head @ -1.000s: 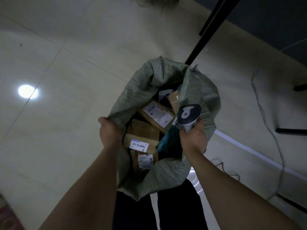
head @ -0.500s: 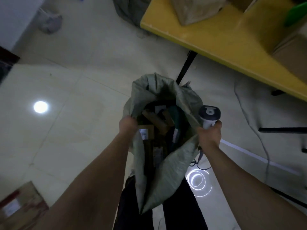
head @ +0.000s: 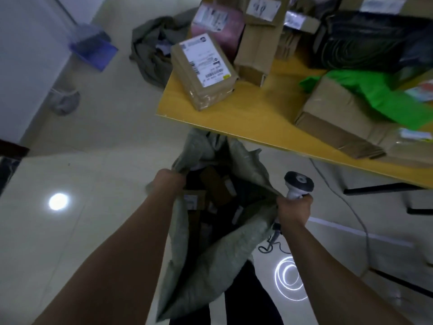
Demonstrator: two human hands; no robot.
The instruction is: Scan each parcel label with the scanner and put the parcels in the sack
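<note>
The left hand [head: 169, 182] is clenched on the left rim of the grey-green woven sack [head: 210, 266], with a fold of the cloth bunched in its fingers. The right hand [head: 294, 212] is closed around the handle of the scanner [head: 299, 183] and pinches the sack's right rim against that handle, so one fist holds both. The scanner's round head stands above the knuckles, and its cable [head: 273, 238] hangs below the hand to a loop on the floor [head: 105, 137]. Between the two hands the mouth of the sack is pulled wide. Several parcels [head: 216, 187] lie jumbled inside, brown ones with pale labels, the lower ones lost in shadow. The sack hangs in front of the person's legs, and its far rim reaches just under the near edge of the yellow desk [head: 257, 113]. On the desk's left corner a brown box [head: 204, 72] lies with its white label up. Behind it stand a pink parcel [head: 219, 22] and a tall carton [head: 257, 41]. Further right lie a black bag [head: 365, 41], a green bag [head: 380, 93] and, near the front edge, a large carton [head: 337, 123]. A second sack [head: 152, 52] lies crumpled on the floor past the desk's left corner.
</note>
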